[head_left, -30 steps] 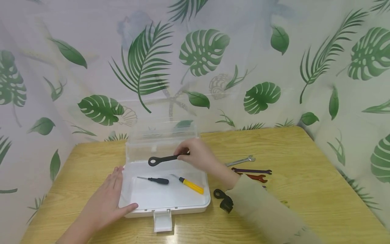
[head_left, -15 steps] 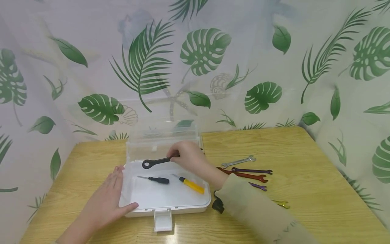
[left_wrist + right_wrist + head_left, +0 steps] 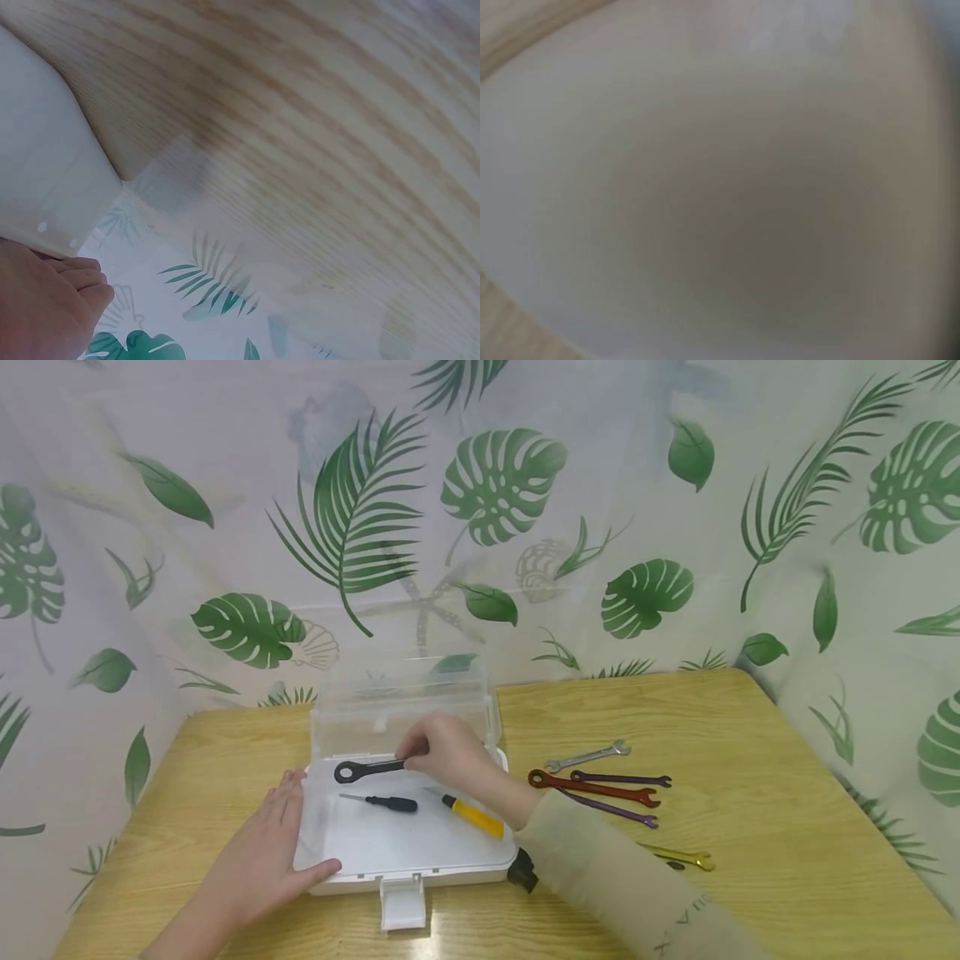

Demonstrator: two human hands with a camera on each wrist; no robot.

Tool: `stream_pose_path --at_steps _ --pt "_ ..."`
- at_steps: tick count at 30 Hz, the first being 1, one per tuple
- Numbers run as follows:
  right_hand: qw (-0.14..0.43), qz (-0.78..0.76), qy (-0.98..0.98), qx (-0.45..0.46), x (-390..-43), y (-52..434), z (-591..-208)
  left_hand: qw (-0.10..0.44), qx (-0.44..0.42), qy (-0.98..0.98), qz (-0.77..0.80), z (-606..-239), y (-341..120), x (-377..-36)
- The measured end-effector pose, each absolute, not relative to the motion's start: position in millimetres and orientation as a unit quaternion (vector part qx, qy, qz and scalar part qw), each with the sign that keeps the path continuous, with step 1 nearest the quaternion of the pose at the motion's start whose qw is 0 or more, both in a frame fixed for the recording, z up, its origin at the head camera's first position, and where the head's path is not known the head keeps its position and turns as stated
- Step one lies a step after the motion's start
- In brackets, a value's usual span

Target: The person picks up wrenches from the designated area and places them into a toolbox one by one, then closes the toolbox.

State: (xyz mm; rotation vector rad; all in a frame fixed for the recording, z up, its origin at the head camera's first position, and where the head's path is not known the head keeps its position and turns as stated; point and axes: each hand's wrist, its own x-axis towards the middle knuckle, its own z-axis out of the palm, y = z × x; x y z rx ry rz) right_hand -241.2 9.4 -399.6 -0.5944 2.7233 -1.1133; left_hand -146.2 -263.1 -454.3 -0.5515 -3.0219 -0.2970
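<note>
My right hand pinches a black wrench by its right part, its ring end pointing left. The wrench is over the back of the open white toolbox; its other end is hidden by the hand. My left hand lies along the box's left wall, fingers straight and thumb over the front corner. In the left wrist view, part of the left hand shows beside the pale box wall. Inside the box lie a small black screwdriver and a yellow-handled tool with a thin tip.
The clear lid stands raised behind the box. Right of it on the wooden table are a silver wrench, a red wrench, purple wrenches and a yellow wrench. A black object sits at the box's front right corner.
My right hand has moved left and down with the black wrench, toward the back left of the box. The sleeve has uncovered more wrenches. My left hand has stayed still.
</note>
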Motion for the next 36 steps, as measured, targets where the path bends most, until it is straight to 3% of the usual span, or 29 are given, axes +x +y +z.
stream_pose_path --at_steps 21,36 --pt "0.083 -0.402 0.895 -0.175 -242.6 10.3 -410.1 0.039 -0.185 -0.978 -0.091 -454.1 -262.2 -144.2" --pt "0.079 -0.436 0.875 -0.194 -243.1 23.6 -396.0 0.035 -0.184 -0.978 -0.093 -453.4 -262.1 -144.4"
